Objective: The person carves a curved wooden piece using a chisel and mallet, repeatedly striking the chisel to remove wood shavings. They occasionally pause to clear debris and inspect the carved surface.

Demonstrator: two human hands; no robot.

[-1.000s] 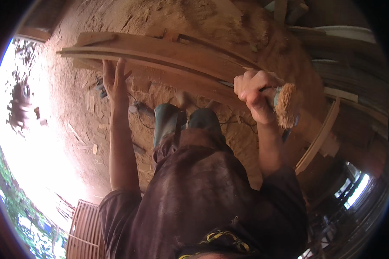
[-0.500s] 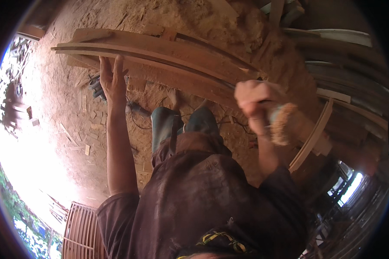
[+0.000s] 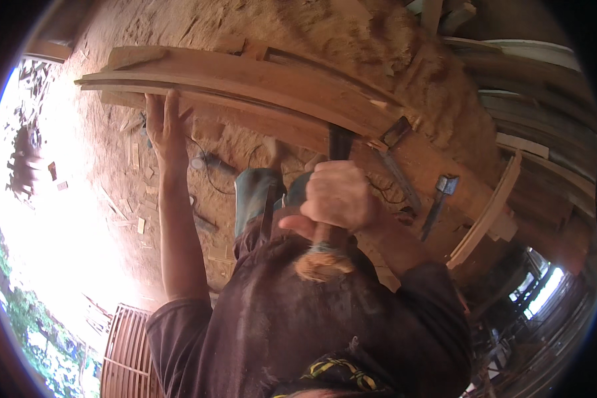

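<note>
My left hand (image 3: 168, 132) reaches up to the near edge of a long, narrow wooden strip (image 3: 239, 99), its fingers against the wood near the strip's left end. The strip lies along a wide wooden plank (image 3: 272, 73). My right hand (image 3: 338, 196) is wrapped round the wooden handle of a chisel (image 3: 340, 142), whose handle end is frayed and points toward my body. The chisel's wide dark blade points away from me and meets the strip near its right end; whether it cuts in, I cannot tell.
On the plank to the right lie a dark metal-headed tool (image 3: 448, 184), a flat bar (image 3: 401, 182) and a dark block (image 3: 396, 131). A corded power tool (image 3: 212, 162) rests on the dusty ground among wood scraps. Curved boards (image 3: 537, 113) are stacked at far right.
My right hand has swung left and toward my body with the chisel, bringing its blade to the strip. The tools on the plank now show. My left hand has shifted slightly left.
</note>
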